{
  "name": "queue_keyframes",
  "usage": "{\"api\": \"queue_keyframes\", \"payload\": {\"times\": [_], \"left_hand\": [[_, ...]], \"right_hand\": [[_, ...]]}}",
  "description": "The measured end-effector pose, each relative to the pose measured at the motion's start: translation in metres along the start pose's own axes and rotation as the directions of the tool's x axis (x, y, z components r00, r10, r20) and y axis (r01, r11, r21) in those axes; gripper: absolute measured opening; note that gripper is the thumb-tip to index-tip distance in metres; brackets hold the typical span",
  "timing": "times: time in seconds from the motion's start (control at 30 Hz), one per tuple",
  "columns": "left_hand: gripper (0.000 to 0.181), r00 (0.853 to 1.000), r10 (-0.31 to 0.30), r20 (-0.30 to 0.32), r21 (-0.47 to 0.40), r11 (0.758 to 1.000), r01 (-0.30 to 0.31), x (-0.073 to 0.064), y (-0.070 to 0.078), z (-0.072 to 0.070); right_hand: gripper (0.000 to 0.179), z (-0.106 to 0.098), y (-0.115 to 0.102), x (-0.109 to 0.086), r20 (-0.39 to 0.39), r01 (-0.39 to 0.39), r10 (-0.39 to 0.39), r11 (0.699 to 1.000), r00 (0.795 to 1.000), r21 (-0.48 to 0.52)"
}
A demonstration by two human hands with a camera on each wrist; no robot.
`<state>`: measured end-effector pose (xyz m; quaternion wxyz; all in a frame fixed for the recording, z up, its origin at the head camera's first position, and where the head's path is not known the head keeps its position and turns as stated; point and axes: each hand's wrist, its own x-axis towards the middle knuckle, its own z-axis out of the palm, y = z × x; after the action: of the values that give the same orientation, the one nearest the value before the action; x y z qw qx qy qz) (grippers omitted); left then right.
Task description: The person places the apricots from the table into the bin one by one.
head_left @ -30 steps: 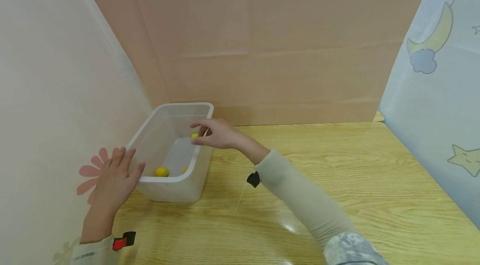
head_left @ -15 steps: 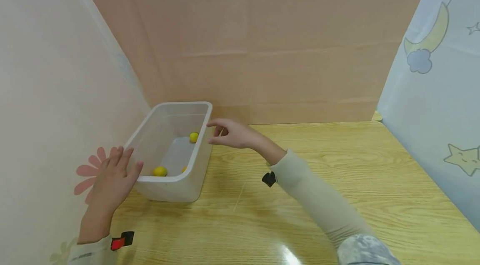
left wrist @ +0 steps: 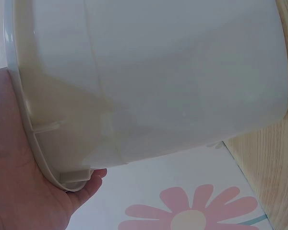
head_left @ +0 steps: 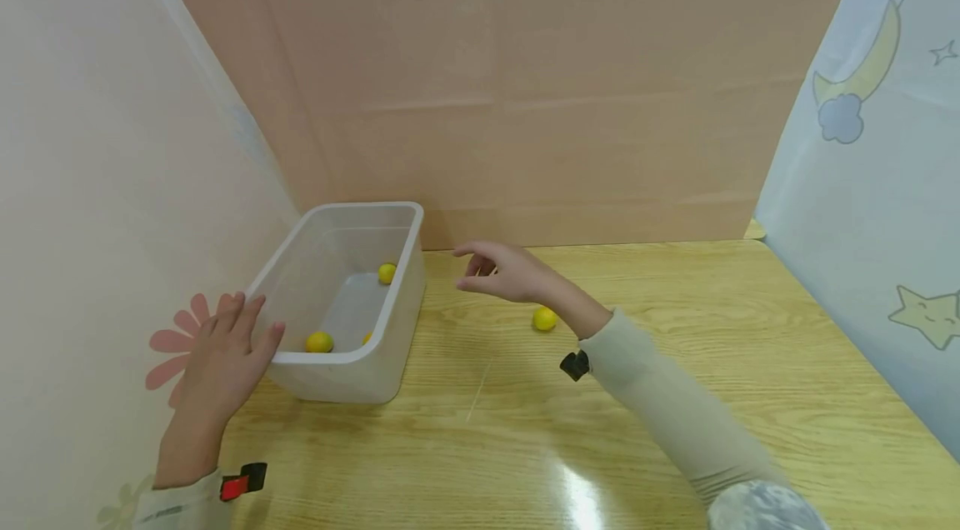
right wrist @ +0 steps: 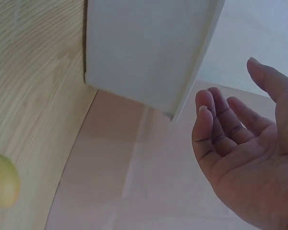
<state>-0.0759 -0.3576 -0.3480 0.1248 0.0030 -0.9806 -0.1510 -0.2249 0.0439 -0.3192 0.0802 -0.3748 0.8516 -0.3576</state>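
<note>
A white plastic bin [head_left: 375, 376] stands on the wooden table at the left, with a few small lemon-like yellow fruits inside. One yellow fruit [head_left: 318, 342] lies by the near wall, another [head_left: 387, 273] by the right wall, and a third is mostly hidden behind the rim. My left hand [head_left: 228, 359] rests on the bin's near left corner, fingers spread over the rim. To the right of the bin, my right hand [head_left: 498, 272] hovers with loosely bent fingers and nothing in them. A loose yellow fruit [head_left: 544, 318] sits on the table beside my right wrist.
The wooden table [head_left: 750, 363] stretches off to the right. A pale wall sheet [head_left: 90, 180] with flower prints borders the left side, close to the bin. A brownish-pink sheet [head_left: 562, 97] closes off the back, and a sheet with moon and star prints [head_left: 862, 205] the right.
My right hand has moved right, from over the bin's right rim to beyond it. The loose fruit on the table has come into view beside my forearm. My left hand has stayed on the rim.
</note>
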Motion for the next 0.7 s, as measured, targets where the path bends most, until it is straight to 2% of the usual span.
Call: {"api": "queue_keyframes", "payload": {"times": [0.3, 0.7], "left_hand": [[0.069, 1.000, -0.008, 0.006, -0.012, 1.000, 0.008, -0.002, 0.000, -0.002], [0.067, 0.999, 0.033, -0.029, -0.011, 0.999, -0.033, -0.002, -0.002, -0.002]], "right_hand": [[0.055, -0.010, 0.022, -0.023, -0.010, -0.049, 0.049, 0.999, 0.999, -0.009], [0.059, -0.020, 0.050, -0.048, -0.019, -0.113, 0.113, 0.993, 0.993, -0.018]]}}
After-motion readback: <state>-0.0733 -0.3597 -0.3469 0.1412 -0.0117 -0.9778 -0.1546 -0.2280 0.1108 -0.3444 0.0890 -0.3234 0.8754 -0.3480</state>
